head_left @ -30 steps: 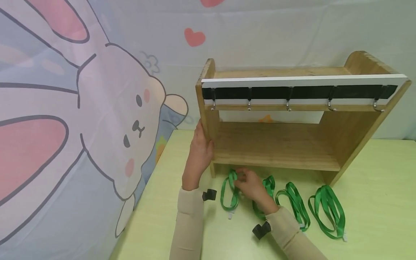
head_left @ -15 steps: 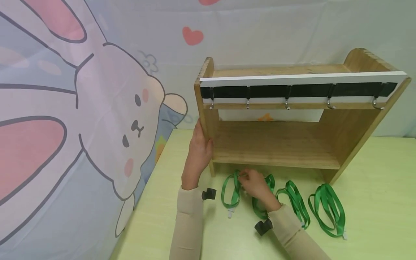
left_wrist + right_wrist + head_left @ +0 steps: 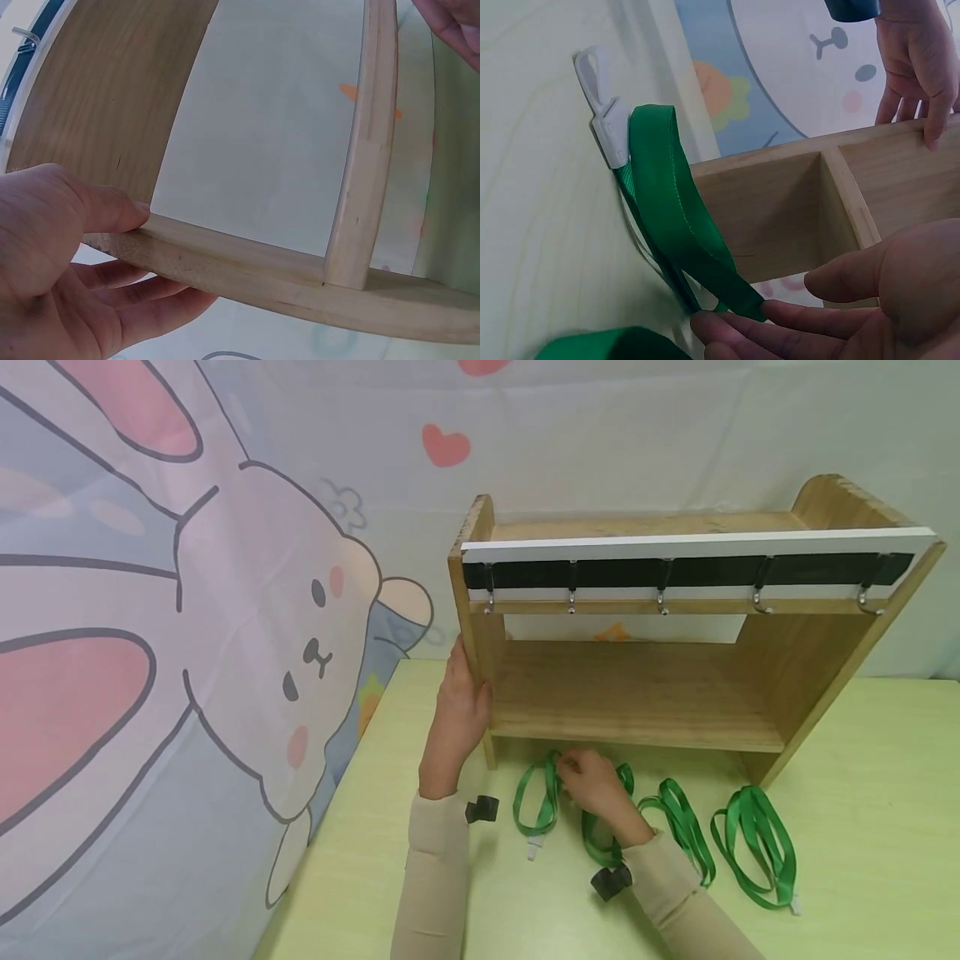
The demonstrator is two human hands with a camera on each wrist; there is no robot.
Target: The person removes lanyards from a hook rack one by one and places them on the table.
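Lanyard: A green lanyard [image 3: 536, 793] lay as a flattened loop on the table [image 3: 862, 793], just in front of the rack's left foot. It was the leftmost of four green loops in a row.
Long axis: The loop ran front to back, its top end towards the rack and its white clip [image 3: 532, 850] at the end nearest the person.
Right hand: The right hand [image 3: 592, 785] rested at the loop's top end, fingertips [image 3: 735, 330] pressed together on the strap [image 3: 675, 225]. In the right wrist view the strap ran from those fingertips away to the clip [image 3: 604, 112], so the lanyard stretched out from the grip towards the person.
Grip, right: Fingers closed in a pinch on the strap, as far as the right wrist view showed.
Left hand: The left hand [image 3: 461, 710] gripped the rack's left side panel, thumb on the inner face and fingers round the outside.
Grip, left: Clamped on the panel edge [image 3: 225, 255].
Nearer hand: The right hand was on the lanyard; the left was close by but busy with the rack.
Rack: A wooden rack [image 3: 637, 693] stood on the table behind the loops, with one shelf and a black strip across the top.
Hooks: Five metal hooks [image 3: 663, 602] hung along that strip, all bare, above and behind the grip.
Other lanyards: Three more green loops [image 3: 757, 843] lay to the right, near one another; the nearest was partly under the right hand.
Backdrop: A cartoon rabbit curtain [image 3: 225, 610] hung to the left and behind.
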